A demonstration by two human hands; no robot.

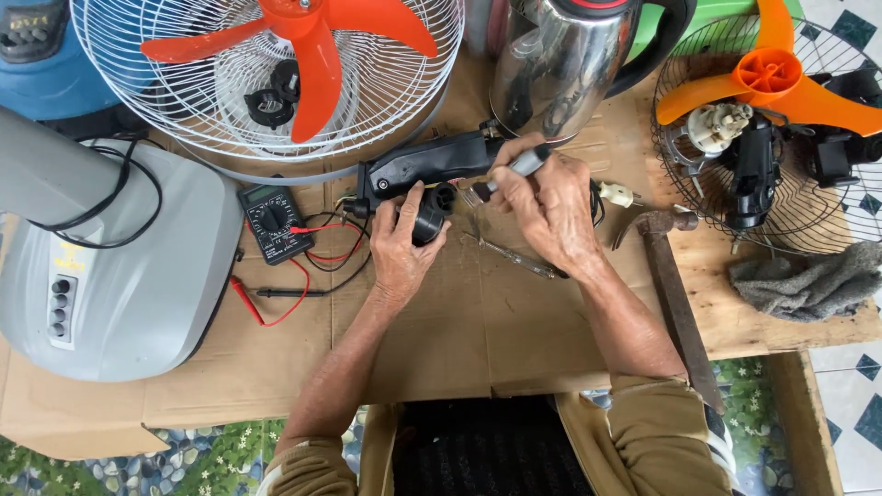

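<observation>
Grey fan base is sitting far left, multimeter beside it with red leads trailing. Left hand is wrapping around a black knob. The black housing is lying just above it, long axis running left-right, wires poking left. Right hand is gripping a grey-handled tool pointing left-down. Hammer is lying farther right, kettle crowding behind.

Black part and grey tool, both held

The small round black part sits gripped in 1 hand; the grey-handled tool slants toward it, above the cardboard-covered surface.
</observation>
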